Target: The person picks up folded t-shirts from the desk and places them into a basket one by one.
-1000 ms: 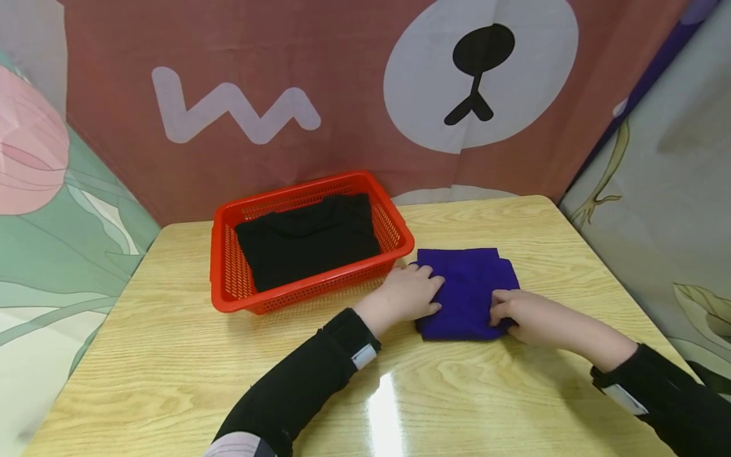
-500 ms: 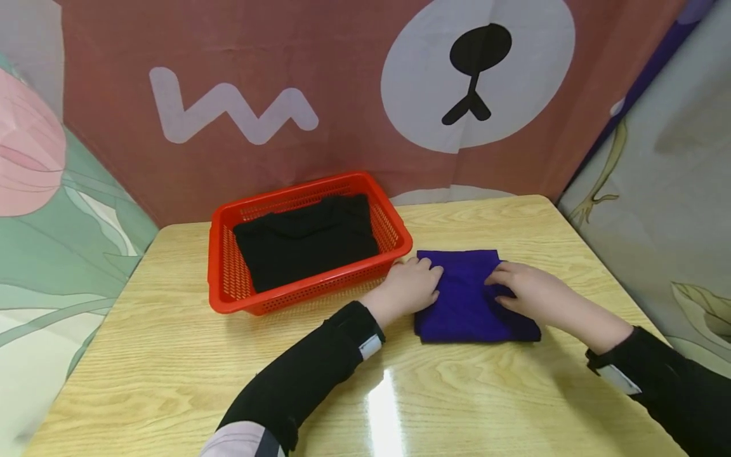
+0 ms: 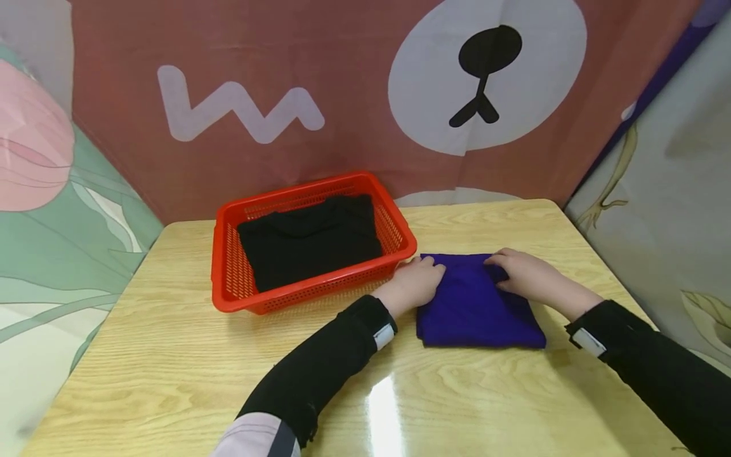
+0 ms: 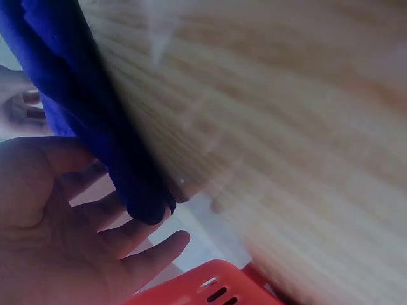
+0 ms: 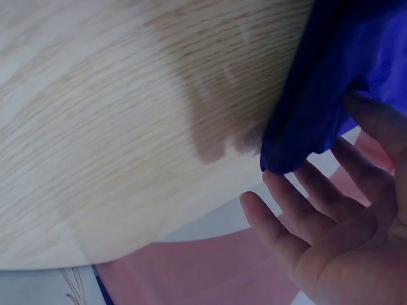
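A folded purple cloth (image 3: pixel 476 311) lies flat on the table, right of centre in the head view. My left hand (image 3: pixel 415 282) rests at its upper left edge. Seen from the left wrist, the left hand (image 4: pixel 57 222) has spread fingers touching the end of the cloth (image 4: pixel 82 108). At the far right corner, my right hand (image 3: pixel 525 274) touches the fabric. The right wrist view has the right hand (image 5: pixel 343 222) with extended fingers along the edge of the cloth (image 5: pixel 311 108) and the thumb against it. The fabric's underside is mostly hidden.
A red plastic basket (image 3: pixel 314 285) stands just left of the purple cloth, close to my left hand. Inside it lies a folded black cloth (image 3: pixel 311 244). The wooden table (image 3: pixel 171 381) ends at a printed curtain (image 3: pixel 354 63) behind.
My right hand has moved from the cloth's near right corner up to its far right corner. The near right corner now lies spread out further right. My left hand has barely shifted.
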A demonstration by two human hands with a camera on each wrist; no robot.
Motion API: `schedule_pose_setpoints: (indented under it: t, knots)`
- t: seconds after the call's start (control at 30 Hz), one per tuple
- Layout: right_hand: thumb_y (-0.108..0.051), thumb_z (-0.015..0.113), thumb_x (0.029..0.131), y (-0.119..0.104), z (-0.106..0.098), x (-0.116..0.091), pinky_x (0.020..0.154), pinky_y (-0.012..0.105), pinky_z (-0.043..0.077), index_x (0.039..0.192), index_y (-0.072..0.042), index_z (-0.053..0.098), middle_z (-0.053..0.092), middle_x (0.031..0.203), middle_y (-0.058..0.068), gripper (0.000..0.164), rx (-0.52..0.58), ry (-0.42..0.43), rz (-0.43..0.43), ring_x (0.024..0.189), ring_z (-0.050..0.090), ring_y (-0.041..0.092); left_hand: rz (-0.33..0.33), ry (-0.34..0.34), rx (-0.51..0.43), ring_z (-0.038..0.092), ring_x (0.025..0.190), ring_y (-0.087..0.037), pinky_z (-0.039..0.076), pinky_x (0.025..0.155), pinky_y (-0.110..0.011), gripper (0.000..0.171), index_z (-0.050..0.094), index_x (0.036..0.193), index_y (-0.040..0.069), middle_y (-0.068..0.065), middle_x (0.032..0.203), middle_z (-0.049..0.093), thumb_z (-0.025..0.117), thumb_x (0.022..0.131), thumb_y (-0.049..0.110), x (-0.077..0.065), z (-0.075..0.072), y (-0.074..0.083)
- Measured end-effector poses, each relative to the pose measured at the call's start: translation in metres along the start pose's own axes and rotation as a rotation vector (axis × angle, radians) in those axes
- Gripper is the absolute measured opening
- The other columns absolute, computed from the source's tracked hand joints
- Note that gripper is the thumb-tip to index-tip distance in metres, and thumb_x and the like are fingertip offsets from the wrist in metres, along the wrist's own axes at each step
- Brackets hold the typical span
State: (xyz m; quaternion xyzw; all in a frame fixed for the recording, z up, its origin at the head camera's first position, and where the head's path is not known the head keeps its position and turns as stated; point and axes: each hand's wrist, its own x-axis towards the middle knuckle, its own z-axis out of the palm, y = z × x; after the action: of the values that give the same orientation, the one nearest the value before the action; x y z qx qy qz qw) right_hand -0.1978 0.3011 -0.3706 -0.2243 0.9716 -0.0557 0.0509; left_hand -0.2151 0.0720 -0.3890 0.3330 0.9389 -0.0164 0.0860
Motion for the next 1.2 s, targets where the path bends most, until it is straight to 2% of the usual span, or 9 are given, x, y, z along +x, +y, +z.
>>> schedule_pose_setpoints:
  t: [0.17, 0.27, 0.4, 0.57, 0.63, 0.73, 0.93, 1.1, 1.2]
  knots:
    - [-0.003, 0.076, 0.080, 0.007, 0.003, 0.005, 0.089, 0.054, 0.047, 0.115, 0.010, 0.062, 0.059, 0.115, 0.029, 0.040, 0.054, -0.038, 0.025, 0.107, 0.057, 0.045, -0.038, -0.068, -0.072, 0.034, 0.137, -0.030, 0.039, 0.104, -0.046, 0.046, 0.036, 0.152, 0.022, -0.005, 0.152, 0.037, 0.035, 0.106, 0.024, 0.007, 0.003, 0.006]
    - [-0.004, 0.076, 0.081, 0.010, 0.001, 0.010, 0.090, 0.055, 0.045, 0.116, 0.012, 0.060, 0.058, 0.116, 0.031, 0.042, 0.082, -0.079, 0.024, 0.110, 0.054, 0.047, -0.091, -0.103, -0.113, 0.027, 0.141, -0.030, 0.036, 0.104, -0.050, 0.049, 0.033, 0.153, 0.024, -0.003, 0.157, 0.030, 0.037, 0.105, 0.027, 0.010, 0.002, 0.010]
    - [-0.004, 0.075, 0.082, 0.014, -0.002, 0.016, 0.091, 0.055, 0.045, 0.117, 0.014, 0.057, 0.058, 0.117, 0.032, 0.043, 0.121, -0.127, 0.036, 0.111, 0.053, 0.049, -0.131, -0.117, -0.149, 0.024, 0.142, -0.028, 0.034, 0.104, -0.050, 0.052, 0.033, 0.153, 0.024, -0.002, 0.157, 0.028, 0.042, 0.103, 0.030, 0.015, 0.000, 0.012]
    - [0.000, 0.072, 0.082, 0.017, -0.004, 0.023, 0.091, 0.056, 0.044, 0.119, 0.015, 0.054, 0.057, 0.117, 0.033, 0.044, 0.177, -0.147, 0.042, 0.112, 0.053, 0.050, -0.150, -0.137, -0.197, 0.019, 0.145, -0.028, 0.024, 0.112, -0.046, 0.056, 0.029, 0.155, 0.021, -0.004, 0.159, 0.023, 0.045, 0.101, 0.030, 0.022, -0.002, 0.010]
    - [0.000, 0.072, 0.082, 0.017, -0.004, 0.025, 0.092, 0.057, 0.044, 0.122, 0.016, 0.051, 0.056, 0.119, 0.034, 0.048, 0.196, -0.155, 0.054, 0.113, 0.052, 0.050, -0.146, -0.139, -0.202, 0.020, 0.144, -0.028, 0.021, 0.114, -0.041, 0.059, 0.028, 0.155, 0.019, -0.007, 0.159, 0.023, 0.047, 0.101, 0.030, 0.024, -0.003, 0.008]
    - [-0.001, 0.072, 0.081, 0.019, -0.004, 0.030, 0.091, 0.057, 0.044, 0.126, 0.016, 0.048, 0.054, 0.120, 0.036, 0.054, 0.207, -0.164, 0.073, 0.113, 0.052, 0.050, -0.129, -0.129, -0.190, 0.028, 0.141, -0.027, 0.023, 0.113, -0.035, 0.062, 0.028, 0.155, 0.015, -0.010, 0.155, 0.030, 0.050, 0.099, 0.030, 0.027, -0.005, 0.005]
    - [-0.004, 0.074, 0.078, 0.021, -0.006, 0.037, 0.088, 0.055, 0.046, 0.126, 0.016, 0.050, 0.055, 0.119, 0.035, 0.057, 0.187, -0.174, 0.091, 0.110, 0.053, 0.049, -0.133, -0.079, -0.170, 0.037, 0.133, -0.025, 0.028, 0.108, -0.034, 0.066, 0.032, 0.153, 0.013, -0.011, 0.147, 0.042, 0.058, 0.095, 0.032, 0.030, -0.008, 0.002]
    - [-0.009, 0.080, 0.073, 0.020, -0.009, 0.036, 0.080, 0.052, 0.049, 0.117, 0.015, 0.057, 0.062, 0.105, 0.028, 0.055, 0.132, -0.135, 0.117, 0.096, 0.060, 0.043, -0.175, -0.031, -0.199, 0.040, 0.124, -0.023, 0.037, 0.099, -0.032, 0.072, 0.037, 0.150, 0.012, -0.013, 0.139, 0.042, 0.070, 0.089, 0.031, 0.032, -0.011, 0.002]
    - [-0.012, 0.082, 0.070, 0.019, -0.011, 0.034, 0.077, 0.050, 0.050, 0.105, 0.012, 0.063, 0.063, 0.094, 0.021, 0.046, 0.109, -0.104, 0.116, 0.087, 0.060, 0.037, -0.190, -0.003, -0.178, 0.043, 0.115, -0.022, 0.041, 0.091, -0.030, 0.063, 0.046, 0.141, 0.010, -0.012, 0.129, 0.047, 0.072, 0.087, 0.029, 0.032, -0.013, 0.003]
